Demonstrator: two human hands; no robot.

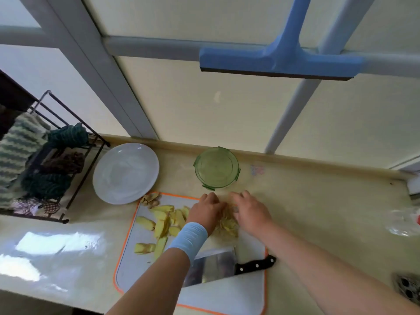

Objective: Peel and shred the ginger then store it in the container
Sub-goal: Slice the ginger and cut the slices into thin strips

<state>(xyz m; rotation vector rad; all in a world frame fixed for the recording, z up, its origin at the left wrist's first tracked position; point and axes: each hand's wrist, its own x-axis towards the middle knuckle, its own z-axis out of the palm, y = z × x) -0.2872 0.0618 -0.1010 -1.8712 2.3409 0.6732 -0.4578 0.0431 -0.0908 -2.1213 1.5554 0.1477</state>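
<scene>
In the head view, a white cutting board (227, 296) with an orange rim is seen lying on the bench (318, 212), and a pile of shredded ginger (227, 225) is found at its far right part. The pile is flanked by the left hand (205, 212) and the right hand (250, 210), both laid palm down with fingers bent toward the shreds, as if the pile were being gathered; whether any shreds are actually pinched cannot be told. Peeled ginger slices (162, 223) are scattered over the left part of the board, uncut, and a few peels (151, 200) are heaped at its far left corner. A cleaver (211, 267) is laid flat on the near part of the board, touched by neither hand. The green container (217, 169) is set on the bench just beyond the hands, apparently with its clip lid on and nothing visible inside. A white plate (125, 173) is placed to its left. Peeling is judged done and shredding only partly done: the slices are yet to be cut, and storing has not begun.
</scene>
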